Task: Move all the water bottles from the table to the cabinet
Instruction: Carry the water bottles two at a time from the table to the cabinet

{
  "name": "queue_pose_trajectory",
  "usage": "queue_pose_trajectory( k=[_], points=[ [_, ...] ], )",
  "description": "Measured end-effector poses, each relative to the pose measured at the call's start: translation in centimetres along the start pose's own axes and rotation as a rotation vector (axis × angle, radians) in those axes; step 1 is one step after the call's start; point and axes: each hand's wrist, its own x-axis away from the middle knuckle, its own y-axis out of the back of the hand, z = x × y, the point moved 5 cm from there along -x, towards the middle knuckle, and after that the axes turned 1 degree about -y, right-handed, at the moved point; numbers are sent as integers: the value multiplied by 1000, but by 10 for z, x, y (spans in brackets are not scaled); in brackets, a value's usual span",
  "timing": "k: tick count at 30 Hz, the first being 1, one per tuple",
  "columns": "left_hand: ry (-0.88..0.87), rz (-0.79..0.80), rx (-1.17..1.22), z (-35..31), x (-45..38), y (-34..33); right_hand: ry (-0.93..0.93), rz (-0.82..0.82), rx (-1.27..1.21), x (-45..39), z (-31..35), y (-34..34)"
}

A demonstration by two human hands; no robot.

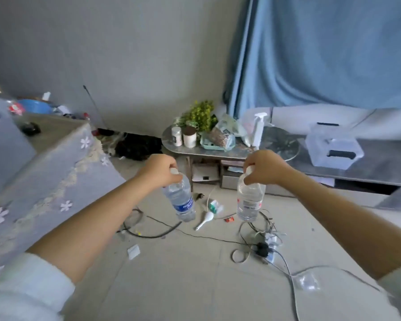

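Head view: the left hand (159, 170) grips the blue-label bottle (180, 198) by its cap; the right hand (263, 167) grips the clear bottle (249, 200) likewise. Both bottles hang above open floor (183, 274), short of the oval bench (218, 152) edge, well apart.

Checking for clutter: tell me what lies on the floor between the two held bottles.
Head view: a white brush and a green-white wrapper lie on the floor, seen between the blue-label bottle and clear bottle.

Two clear water bottles hang mid-air above the floor: blue-labelled bottle (182, 200) tilted, white-labelled bottle (249, 200) upright.
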Motion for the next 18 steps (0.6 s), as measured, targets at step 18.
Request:
queue_pose_trajectory(
  k=[18],
  points=[
    [-666, 367, -195, -333, -174, -149, -798, -50, -216, 66, -329, 64]
  ],
)
